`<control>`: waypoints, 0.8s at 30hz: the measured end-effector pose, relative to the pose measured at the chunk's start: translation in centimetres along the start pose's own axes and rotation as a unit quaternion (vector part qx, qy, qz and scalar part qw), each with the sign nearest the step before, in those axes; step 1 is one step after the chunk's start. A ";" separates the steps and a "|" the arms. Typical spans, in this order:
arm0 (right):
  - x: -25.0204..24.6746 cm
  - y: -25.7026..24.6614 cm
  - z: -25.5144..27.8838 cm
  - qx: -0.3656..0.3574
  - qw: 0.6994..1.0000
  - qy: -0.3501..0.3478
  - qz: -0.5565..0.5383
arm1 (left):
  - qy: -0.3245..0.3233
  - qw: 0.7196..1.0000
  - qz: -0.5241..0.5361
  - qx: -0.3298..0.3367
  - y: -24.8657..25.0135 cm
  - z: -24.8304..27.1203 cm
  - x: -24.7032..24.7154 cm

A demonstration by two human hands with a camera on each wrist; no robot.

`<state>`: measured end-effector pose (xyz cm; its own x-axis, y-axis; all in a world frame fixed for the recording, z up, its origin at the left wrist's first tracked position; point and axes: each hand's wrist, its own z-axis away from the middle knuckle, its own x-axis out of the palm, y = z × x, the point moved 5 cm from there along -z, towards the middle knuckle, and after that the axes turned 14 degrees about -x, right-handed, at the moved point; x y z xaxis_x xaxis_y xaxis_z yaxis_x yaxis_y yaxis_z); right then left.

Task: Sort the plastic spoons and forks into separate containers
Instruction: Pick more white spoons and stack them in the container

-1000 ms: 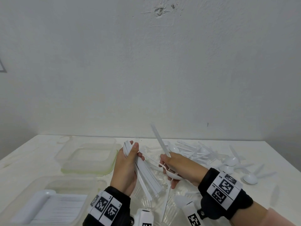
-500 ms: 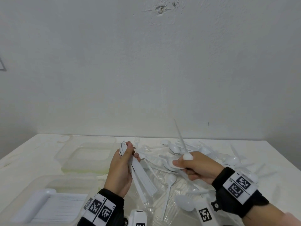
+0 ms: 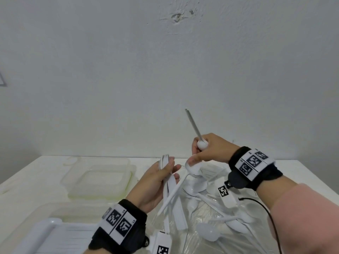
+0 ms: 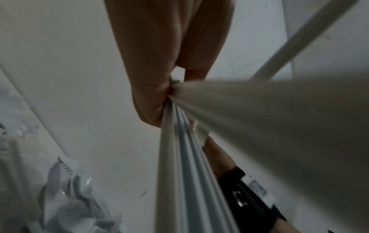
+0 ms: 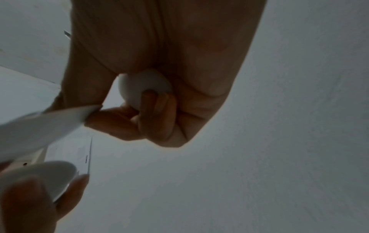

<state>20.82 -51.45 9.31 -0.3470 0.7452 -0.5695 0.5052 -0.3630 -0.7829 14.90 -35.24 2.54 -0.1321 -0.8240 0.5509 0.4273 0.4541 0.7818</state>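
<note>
My left hand [image 3: 165, 173] grips a bundle of white plastic utensils [image 3: 174, 202] by the handles; their heads are hidden, so spoon or fork is unclear. In the left wrist view the fingers [image 4: 151, 88] close round that bundle [image 4: 185, 157]. My right hand [image 3: 203, 153], just right of it and higher, holds one white spoon [image 3: 193, 125] in the fist with its handle pointing up. Its thumb pinches a second spoon [image 3: 190, 167] whose handle slants down across the bundle. The right wrist view shows a spoon bowl [image 5: 143, 85] in the curled fingers.
A clear container with a green seal [image 3: 99, 178] stands at the left middle. A nearer clear container [image 3: 60, 209] at the lower left holds stacked white utensils. Loose spoons [image 3: 211, 233] lie on a clear plastic bag at the lower right. A black cable [image 3: 266, 211] runs by my right forearm.
My right hand lifted from the pile and came up beside the left hand, its upright spoon still in the fist. A second spoon now hangs from its thumb. The left hand keeps its bundle.
</note>
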 end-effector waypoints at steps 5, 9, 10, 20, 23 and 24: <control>1.3 -0.4 -1.1 -0.038 0.999 0.010 -0.030 | -0.045 0.998 -0.042 -0.006 -0.8 0.7 1.6; 2.0 0.2 -1.0 -0.061 0.994 0.043 -0.076 | -0.071 0.997 0.001 -0.006 -1.3 0.8 1.9; 2.3 0.4 -0.9 -0.064 0.994 0.049 -0.080 | -0.078 0.997 0.004 -0.004 -1.4 0.7 1.9; 3.9 2.7 0.0 -0.051 0.989 0.119 -0.074 | -0.027 0.999 -0.030 0.029 -1.9 0.3 1.2; 4.2 3.1 0.8 -0.003 0.989 0.113 -0.093 | 0.022 0.998 -0.003 0.065 -1.2 0.3 0.2; 4.5 3.2 1.1 0.017 0.990 0.098 -0.104 | 0.031 0.997 0.012 0.076 -1.0 0.3 -0.1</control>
<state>19.96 -49.90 3.99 -0.2793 0.8988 -0.3379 0.4104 -0.2065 -0.8882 14.27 -35.52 1.81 -0.0665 -0.8299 0.5540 0.2886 0.5155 0.8068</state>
